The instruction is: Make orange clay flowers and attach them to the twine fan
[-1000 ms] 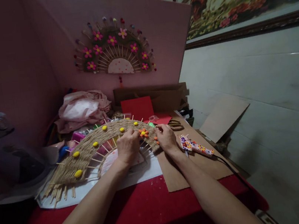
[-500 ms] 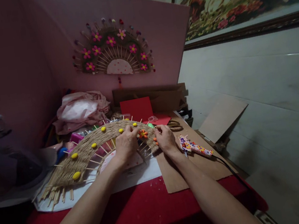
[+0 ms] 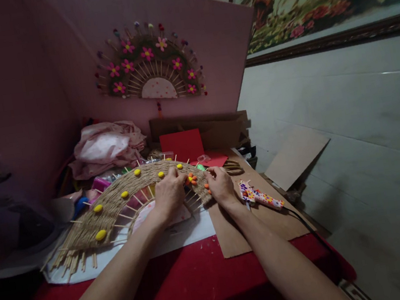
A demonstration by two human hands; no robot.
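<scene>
A fan-shaped piece (image 3: 118, 207) of tan twine wound over thin sticks lies in front of me, dotted with several yellow ovals. Toward its right end is a flower (image 3: 191, 179) with orange petals and a yellow middle. My left hand (image 3: 169, 192) is closed over the band just left of this flower; its fingertips are partly hidden, and what they hold cannot be made out. At the band's right end, my right hand (image 3: 220, 184) is pinched against small orange petals (image 3: 207, 187), which its fingers partly cover.
A flower-patterned glue gun (image 3: 260, 195) with a black cord lies on cardboard (image 3: 231, 238) at right. Scissors (image 3: 233, 167) and red card (image 3: 181, 144) are behind. Bunched pink cloth (image 3: 109, 146) sits back left. A finished-looking flowered fan (image 3: 150, 67) hangs on the pink panel.
The view has shifted very slightly. Both hands stay in nearly the same place at the orange flower and petals, with no clear change in grip.
</scene>
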